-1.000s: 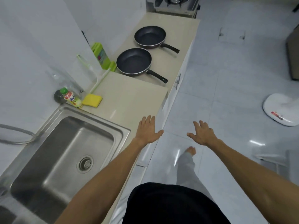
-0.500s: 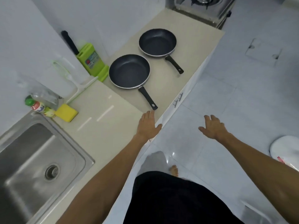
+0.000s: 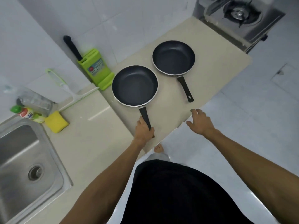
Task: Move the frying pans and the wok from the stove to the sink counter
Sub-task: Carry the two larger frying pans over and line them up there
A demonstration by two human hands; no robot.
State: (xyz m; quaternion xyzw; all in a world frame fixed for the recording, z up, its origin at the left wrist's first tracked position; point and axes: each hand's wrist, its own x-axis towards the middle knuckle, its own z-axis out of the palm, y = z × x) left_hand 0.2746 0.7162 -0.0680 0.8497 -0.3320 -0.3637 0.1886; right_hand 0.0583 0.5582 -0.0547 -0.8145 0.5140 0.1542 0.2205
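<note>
Two dark frying pans with black handles rest on the beige counter (image 3: 215,50) between sink and stove. The nearer pan (image 3: 134,85) points its handle at me, and my left hand (image 3: 143,129) is wrapped around the end of that handle. The farther pan (image 3: 173,57) lies to its right, with its handle stretching toward the counter's front edge. My right hand (image 3: 199,121) hovers with fingers spread at that front edge, just below the farther pan's handle, touching nothing. The gas stove (image 3: 239,15) at the top right has a bare burner. No wok is in view.
A steel sink (image 3: 19,160) sits at the lower left. Near it are a yellow sponge (image 3: 56,124), a green-capped bottle (image 3: 26,113), a squeegee (image 3: 72,94) and a green knife block (image 3: 97,70) against the wall. White tiled floor lies to the right.
I have stepped closer to the pans. My left hand went from open above the counter edge to gripping the nearer pan's handle. My right hand moved up to the counter edge.
</note>
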